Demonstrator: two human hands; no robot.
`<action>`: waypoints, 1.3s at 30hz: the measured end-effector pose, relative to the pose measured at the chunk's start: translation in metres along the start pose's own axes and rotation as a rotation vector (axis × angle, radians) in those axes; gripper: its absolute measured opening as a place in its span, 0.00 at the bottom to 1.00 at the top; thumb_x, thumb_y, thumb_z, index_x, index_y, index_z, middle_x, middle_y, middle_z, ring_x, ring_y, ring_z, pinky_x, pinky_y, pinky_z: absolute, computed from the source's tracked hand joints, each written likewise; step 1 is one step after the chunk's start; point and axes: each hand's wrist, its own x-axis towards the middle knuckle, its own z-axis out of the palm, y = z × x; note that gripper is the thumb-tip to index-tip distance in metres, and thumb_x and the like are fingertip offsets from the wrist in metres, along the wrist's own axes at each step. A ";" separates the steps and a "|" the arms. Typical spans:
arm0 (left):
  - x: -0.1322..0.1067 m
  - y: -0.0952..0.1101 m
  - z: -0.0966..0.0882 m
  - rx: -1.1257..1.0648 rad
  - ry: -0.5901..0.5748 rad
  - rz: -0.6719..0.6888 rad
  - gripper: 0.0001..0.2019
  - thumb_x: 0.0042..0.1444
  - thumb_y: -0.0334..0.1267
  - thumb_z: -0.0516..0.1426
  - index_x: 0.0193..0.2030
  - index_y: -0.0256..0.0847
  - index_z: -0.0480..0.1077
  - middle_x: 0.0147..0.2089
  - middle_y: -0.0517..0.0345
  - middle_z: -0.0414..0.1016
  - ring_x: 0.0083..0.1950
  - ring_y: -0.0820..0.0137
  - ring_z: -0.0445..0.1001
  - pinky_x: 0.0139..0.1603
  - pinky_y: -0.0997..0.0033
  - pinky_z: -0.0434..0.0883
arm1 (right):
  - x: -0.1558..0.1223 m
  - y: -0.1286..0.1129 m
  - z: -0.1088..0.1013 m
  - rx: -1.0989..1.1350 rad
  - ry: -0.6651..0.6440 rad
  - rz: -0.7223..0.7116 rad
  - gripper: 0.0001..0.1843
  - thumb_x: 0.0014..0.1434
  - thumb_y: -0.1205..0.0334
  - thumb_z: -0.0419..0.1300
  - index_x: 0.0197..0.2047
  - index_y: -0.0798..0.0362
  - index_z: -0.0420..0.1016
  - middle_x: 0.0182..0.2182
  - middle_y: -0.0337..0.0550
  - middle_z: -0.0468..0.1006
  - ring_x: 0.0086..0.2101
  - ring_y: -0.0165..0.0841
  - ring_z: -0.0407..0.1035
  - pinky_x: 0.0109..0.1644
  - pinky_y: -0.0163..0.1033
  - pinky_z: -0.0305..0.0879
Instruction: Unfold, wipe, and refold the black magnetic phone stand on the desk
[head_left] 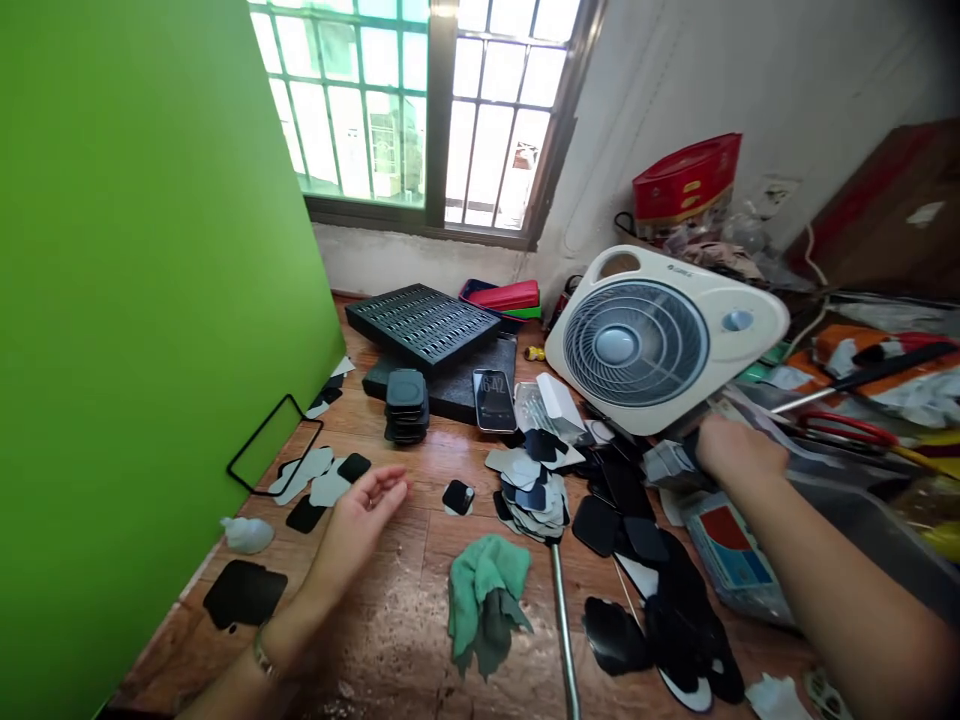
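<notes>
My left hand (pixel 367 505) rests on the wooden table (pixel 405 620), palm up, fingers loosely spread and empty. A small black square piece (pixel 457 496) lies just right of it. My right hand (pixel 731 448) reaches to the base of a tilted white box fan (pixel 660 335) and closes on a dark part beneath it; the fingers are mostly hidden. Between the hands lies a heap of black and grey flat pads (pixel 534 488). A crumpled green cloth (pixel 486 600) sits near the front, beside a metal rod (pixel 562 630).
A green panel (pixel 150 300) walls off the left side. At the back stand a black slotted tray (pixel 424 325) on a dark block, a stack of black cases (pixel 406 403) and a phone (pixel 493 400). Clutter, scissors (pixel 847 428) and a red bag (pixel 686 185) fill the right.
</notes>
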 end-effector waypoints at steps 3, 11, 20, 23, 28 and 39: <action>0.022 0.016 -0.012 0.054 0.191 0.174 0.22 0.55 0.48 0.58 0.53 0.40 0.66 0.52 0.48 0.73 0.53 0.63 0.72 0.49 0.65 0.71 | -0.008 -0.006 0.000 -0.112 0.022 0.023 0.23 0.61 0.68 0.42 0.46 0.58 0.76 0.44 0.76 0.68 0.47 0.54 0.66 0.38 0.54 0.56; 0.106 0.064 0.006 0.860 0.238 0.522 0.42 0.50 0.51 0.61 0.66 0.32 0.51 0.66 0.34 0.54 0.68 0.52 0.52 0.66 0.52 0.54 | -0.029 -0.001 -0.019 -0.243 0.125 -0.066 0.17 0.61 0.69 0.46 0.43 0.56 0.76 0.45 0.68 0.65 0.48 0.51 0.63 0.38 0.50 0.53; 0.138 0.067 0.015 0.991 0.187 0.373 0.44 0.50 0.49 0.61 0.66 0.25 0.50 0.61 0.28 0.62 0.63 0.48 0.63 0.60 0.58 0.61 | -0.104 -0.088 -0.037 0.236 0.143 -0.333 0.13 0.61 0.55 0.55 0.44 0.49 0.76 0.43 0.46 0.76 0.38 0.36 0.71 0.43 0.37 0.64; 0.135 0.076 0.018 1.039 0.207 0.345 0.43 0.48 0.44 0.62 0.67 0.28 0.50 0.53 0.31 0.70 0.56 0.47 0.70 0.54 0.55 0.66 | -0.145 -0.146 -0.032 0.611 -0.021 -0.551 0.08 0.59 0.56 0.57 0.38 0.46 0.78 0.37 0.39 0.78 0.36 0.33 0.72 0.42 0.35 0.65; 0.137 0.085 0.019 1.061 0.246 0.348 0.40 0.47 0.39 0.61 0.66 0.28 0.53 0.45 0.35 0.75 0.48 0.48 0.75 0.49 0.56 0.69 | -0.190 -0.215 -0.014 0.870 -0.157 -0.684 0.09 0.60 0.57 0.56 0.37 0.47 0.77 0.35 0.40 0.78 0.34 0.33 0.71 0.39 0.36 0.65; 0.118 0.073 0.016 0.923 0.237 0.646 0.32 0.56 0.41 0.59 0.63 0.27 0.56 0.66 0.33 0.55 0.69 0.55 0.51 0.68 0.56 0.52 | -0.121 -0.253 0.045 0.612 -0.042 -0.194 0.48 0.53 0.45 0.60 0.66 0.64 0.45 0.61 0.67 0.54 0.59 0.57 0.52 0.59 0.54 0.53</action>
